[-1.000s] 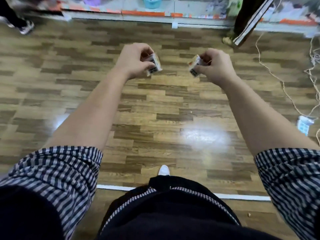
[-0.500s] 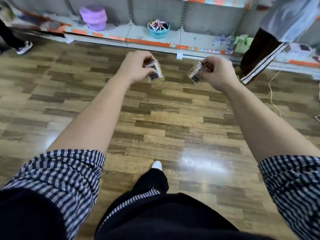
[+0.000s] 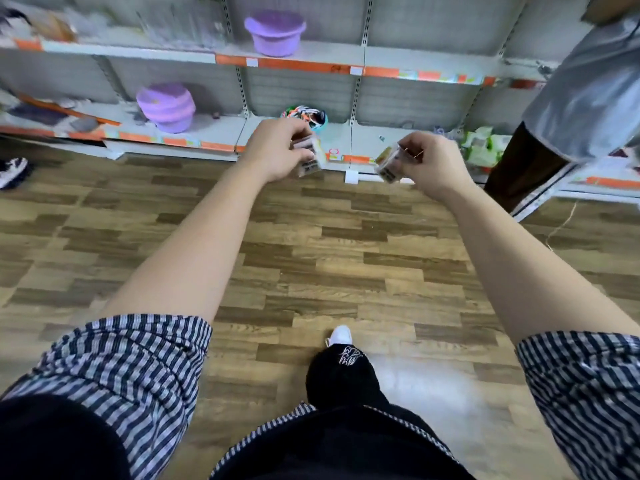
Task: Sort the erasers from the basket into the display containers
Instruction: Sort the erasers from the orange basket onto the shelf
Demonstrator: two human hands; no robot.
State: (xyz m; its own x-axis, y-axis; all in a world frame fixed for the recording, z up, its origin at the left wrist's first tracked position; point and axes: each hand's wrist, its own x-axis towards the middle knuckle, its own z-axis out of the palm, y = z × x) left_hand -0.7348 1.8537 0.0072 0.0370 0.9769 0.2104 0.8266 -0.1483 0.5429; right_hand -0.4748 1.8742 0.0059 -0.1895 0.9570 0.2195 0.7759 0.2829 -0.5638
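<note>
Brown wood floor [image 3: 311, 265] fills most of the view, and a person stands on it with both arms held out. Grey shop shelves [image 3: 221, 128] run along the far side, with orange strips on their edges. Another person [image 3: 585, 95] stands at the far right. One purple tub [image 3: 166, 105] sits on the low shelf and a second purple tub [image 3: 275, 31] sits higher up. A small blue-green tub [image 3: 320, 117] full of bright things sits on the low shelf, just behind the left hand [image 3: 275, 152]. That hand has its fingers curled round a little eraser pack [image 3: 311, 162], up in the air. The right hand [image 3: 431, 161] pinches a second eraser pack [image 3: 388, 166] the same way, and the two packs are apart. I think this is the carrying step: the erasers are out of the basket and on their way to the shelves. Next, each pack needs to go over the right container and be let go. I cannot tell which tub is the right one, so a good look comes first
</note>
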